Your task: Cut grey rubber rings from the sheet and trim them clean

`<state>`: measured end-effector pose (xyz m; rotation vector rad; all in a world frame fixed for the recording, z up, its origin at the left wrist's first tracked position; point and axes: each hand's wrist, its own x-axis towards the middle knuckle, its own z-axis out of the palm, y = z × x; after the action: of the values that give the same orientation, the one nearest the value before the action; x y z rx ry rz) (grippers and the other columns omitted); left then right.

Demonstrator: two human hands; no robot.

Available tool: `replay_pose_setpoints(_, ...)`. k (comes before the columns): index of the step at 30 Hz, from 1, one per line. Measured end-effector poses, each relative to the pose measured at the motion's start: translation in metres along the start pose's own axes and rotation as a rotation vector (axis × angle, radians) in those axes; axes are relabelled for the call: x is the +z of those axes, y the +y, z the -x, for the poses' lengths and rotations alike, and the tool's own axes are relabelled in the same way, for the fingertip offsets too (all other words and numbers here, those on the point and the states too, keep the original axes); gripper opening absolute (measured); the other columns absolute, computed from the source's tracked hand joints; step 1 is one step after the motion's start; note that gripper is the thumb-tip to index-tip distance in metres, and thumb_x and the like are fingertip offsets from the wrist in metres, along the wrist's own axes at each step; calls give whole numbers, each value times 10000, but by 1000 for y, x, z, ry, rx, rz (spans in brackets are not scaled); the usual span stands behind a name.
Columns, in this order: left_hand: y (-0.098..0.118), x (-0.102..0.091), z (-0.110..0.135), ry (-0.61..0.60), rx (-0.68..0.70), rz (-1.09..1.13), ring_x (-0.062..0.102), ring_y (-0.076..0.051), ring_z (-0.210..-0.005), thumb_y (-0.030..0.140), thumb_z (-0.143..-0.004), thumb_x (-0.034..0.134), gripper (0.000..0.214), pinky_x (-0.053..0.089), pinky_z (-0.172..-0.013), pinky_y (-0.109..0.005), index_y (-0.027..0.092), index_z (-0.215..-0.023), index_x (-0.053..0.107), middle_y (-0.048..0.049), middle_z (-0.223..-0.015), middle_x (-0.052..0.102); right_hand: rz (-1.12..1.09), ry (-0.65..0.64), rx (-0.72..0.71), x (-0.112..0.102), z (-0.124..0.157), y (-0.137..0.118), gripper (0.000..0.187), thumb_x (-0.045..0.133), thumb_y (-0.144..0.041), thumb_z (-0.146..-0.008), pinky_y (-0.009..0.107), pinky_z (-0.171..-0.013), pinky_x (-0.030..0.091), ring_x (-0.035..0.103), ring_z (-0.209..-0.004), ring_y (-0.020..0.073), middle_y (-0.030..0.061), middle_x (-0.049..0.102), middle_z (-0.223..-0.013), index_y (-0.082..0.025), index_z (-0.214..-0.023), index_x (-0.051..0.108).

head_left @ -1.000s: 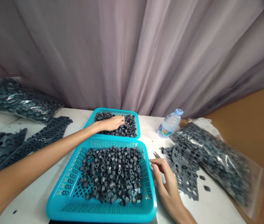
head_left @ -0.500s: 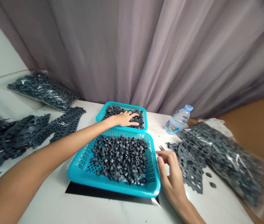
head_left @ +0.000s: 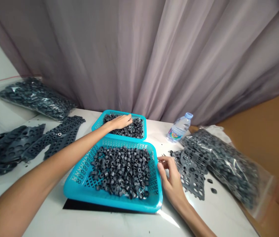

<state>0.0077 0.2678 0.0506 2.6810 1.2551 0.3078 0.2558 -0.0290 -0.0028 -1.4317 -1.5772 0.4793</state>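
Note:
My left hand (head_left: 119, 122) reaches into the far turquoise basket (head_left: 97, 123) and rests on its heap of small dark grey rings (head_left: 135, 128), fingers curled down into them. A larger turquoise basket (head_left: 109, 199) sits nearer me, also filled with grey rings (head_left: 122, 169). My right hand (head_left: 170, 179) lies on the table at this basket's right rim, fingers bent and drawn together near the thumb. Whether they hold anything is hidden. A small metal tool tip (head_left: 163, 154) shows just beyond its fingers.
Punched-out grey rubber sheets (head_left: 191, 174) and a clear bag of rings (head_left: 228, 164) lie to the right, with a water bottle (head_left: 178, 129) behind them. More sheets (head_left: 58, 135) and another bag (head_left: 33, 97) lie left. A curtain (head_left: 139, 56) hangs behind.
My left hand went from flat with spread fingers to curled over the rings in the far basket. My right hand's fingers drew in closer to the near basket's rim. The view shifted slightly.

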Motion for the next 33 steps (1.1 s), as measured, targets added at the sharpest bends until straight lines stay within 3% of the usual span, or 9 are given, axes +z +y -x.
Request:
replay_pose_setpoints(3, 3, -10, 5, 46, -36, -10, 700, -264, -1121, 368, -1029, 682, 370, 617, -936, -466, 177, -1344, 645, -115, -1324, 677, -85, -43, 36, 3, -1, 0, 334, 635, -486, -1032, 381, -828, 485, 611, -866, 231, 29, 631, -976, -245, -1258, 584)
replay_pose_setpoints(6, 8, -13, 9, 71, -60, -32, 700, -268, -1129, 368, -1023, 691, 367, 616, -933, -460, 181, -1337, 649, -112, -1316, 680, -173, -83, 63, 6, -3, 0, 328, 631, -484, -1036, 373, -831, 485, 614, -880, 233, 19, 630, -935, -244, -1253, 580)
replay_pose_setpoints(20, 12, 2, 14, -26, -8, -93, 691, -269, -1146, 363, -1028, 683, 378, 611, -958, -484, 176, -1353, 641, -120, -1357, 664, -164, -79, 55, 6, -4, -2, 259, 588, -469, -1061, 362, -855, 487, 610, -926, 227, 35, 653, -1004, -243, -1185, 609)
replay_pose_setpoints(26, 20, 0, 13, -49, 51, -80, 686, -277, -1163, 371, -1029, 680, 395, 603, -975, -499, 175, -1368, 634, -123, -1372, 657, -160, -67, 42, 6, -5, -4, 255, 607, -467, -1049, 363, -842, 493, 617, -915, 233, 35, 654, -976, -237, -1160, 618)
replay_pose_setpoints(33, 28, 13, 13, -46, 51, -82, 688, -272, -1154, 365, -1030, 680, 383, 608, -966, -490, 177, -1360, 638, -122, -1368, 658, -135, -56, 28, 6, -6, -3, 254, 599, -468, -1050, 379, -828, 500, 624, -916, 247, 46, 661, -961, -230, -1135, 622)
